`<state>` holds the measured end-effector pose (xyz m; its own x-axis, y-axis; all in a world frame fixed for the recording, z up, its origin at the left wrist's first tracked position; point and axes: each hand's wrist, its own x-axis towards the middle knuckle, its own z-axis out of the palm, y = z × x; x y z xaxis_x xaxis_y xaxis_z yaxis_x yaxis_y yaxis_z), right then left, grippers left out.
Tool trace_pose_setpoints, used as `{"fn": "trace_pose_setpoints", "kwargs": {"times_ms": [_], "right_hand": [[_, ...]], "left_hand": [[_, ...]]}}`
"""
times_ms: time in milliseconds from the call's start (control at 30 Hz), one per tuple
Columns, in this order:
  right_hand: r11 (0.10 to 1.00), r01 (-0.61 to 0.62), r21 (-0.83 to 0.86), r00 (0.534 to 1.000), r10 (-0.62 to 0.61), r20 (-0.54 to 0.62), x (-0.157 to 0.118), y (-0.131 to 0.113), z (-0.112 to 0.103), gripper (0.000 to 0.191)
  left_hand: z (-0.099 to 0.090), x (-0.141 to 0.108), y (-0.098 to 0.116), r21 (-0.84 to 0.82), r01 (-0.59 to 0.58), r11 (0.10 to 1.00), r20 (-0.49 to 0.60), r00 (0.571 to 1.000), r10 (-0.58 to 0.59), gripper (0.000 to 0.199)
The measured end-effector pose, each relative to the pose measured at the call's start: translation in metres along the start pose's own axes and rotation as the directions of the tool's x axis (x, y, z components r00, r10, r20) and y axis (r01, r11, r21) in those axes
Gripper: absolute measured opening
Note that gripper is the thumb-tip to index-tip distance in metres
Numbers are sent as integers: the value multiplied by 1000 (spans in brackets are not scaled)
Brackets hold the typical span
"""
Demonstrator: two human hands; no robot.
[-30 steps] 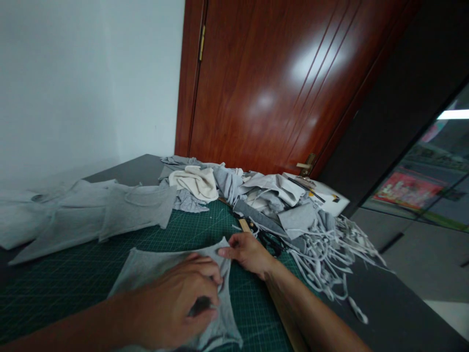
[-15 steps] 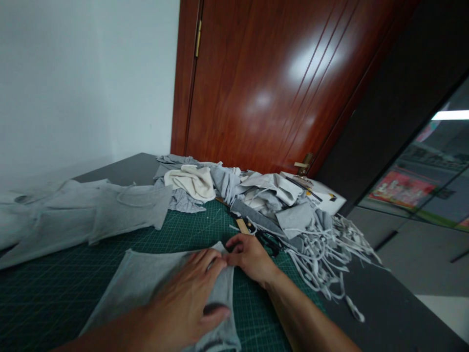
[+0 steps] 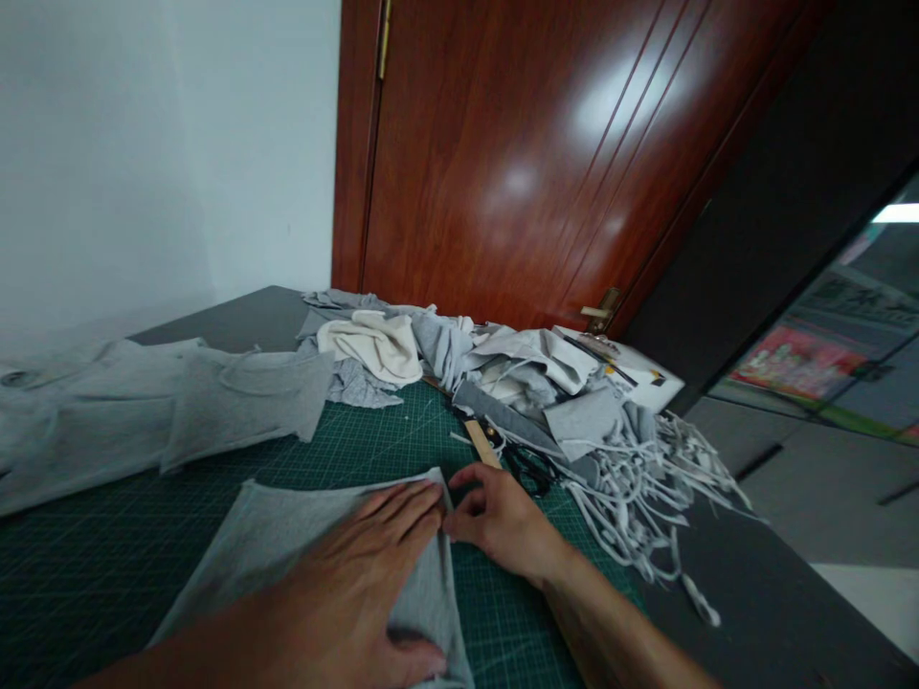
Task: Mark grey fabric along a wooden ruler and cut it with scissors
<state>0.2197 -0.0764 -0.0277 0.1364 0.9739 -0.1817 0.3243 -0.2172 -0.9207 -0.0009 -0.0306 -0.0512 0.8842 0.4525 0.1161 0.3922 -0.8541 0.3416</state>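
Observation:
A grey cloth piece (image 3: 287, 526) with stitched-looking edges lies flat in front of me. My left hand (image 3: 373, 574) is spread over it, palm down, with its fingertips near the far right corner. At that corner's right edge is my right hand (image 3: 495, 517), its fingers curled and its thumb and a fingertip closed at the cloth's edge. Just beyond the right hand are a wooden strip (image 3: 482, 444) and black-handled scissors (image 3: 531, 469), partly covered by scraps. The near end of the cloth is partly hidden by my left hand and forearm.
A green cutting mat (image 3: 388, 440) covers much of the dark table (image 3: 782, 622). More grey cloth pieces (image 3: 244, 402) lie at left. Along the back are a cream cloth (image 3: 377, 344), grey scraps and a tangle of strips (image 3: 632, 507). A brown door (image 3: 503, 172) stands behind.
My left hand has flattened further onto the cloth near its corner. The right hand has shifted slightly outward along the right edge. The view has tilted slightly.

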Motion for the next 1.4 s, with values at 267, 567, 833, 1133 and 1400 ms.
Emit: {"fn": "trace_pose_setpoints", "kwargs": {"times_ms": [267,567,833,1133,1400], "right_hand": [[1000,-13,20,1000,13,3,-15,-1,8,76],[990,5,-144,1000,-5,4,-20,3,10,70],[986,98,-135,989,-111,-95,-22,6,13,60],[993,48,-106,999,-49,-13,-30,8,5,57],[961,50,-272,997,-65,-49,-29,11,4,61]], "left_hand": [[-8,6,0,21,-51,998,71,996,49,116],[-7,6,0,66,-16,998,130,992,7,124],[-8,10,2,19,-14,1000,141,990,11,132],[1,7,-9,45,-100,994,71,993,97,135],[2,9,-12,42,-132,990,69,989,129,138]]}}
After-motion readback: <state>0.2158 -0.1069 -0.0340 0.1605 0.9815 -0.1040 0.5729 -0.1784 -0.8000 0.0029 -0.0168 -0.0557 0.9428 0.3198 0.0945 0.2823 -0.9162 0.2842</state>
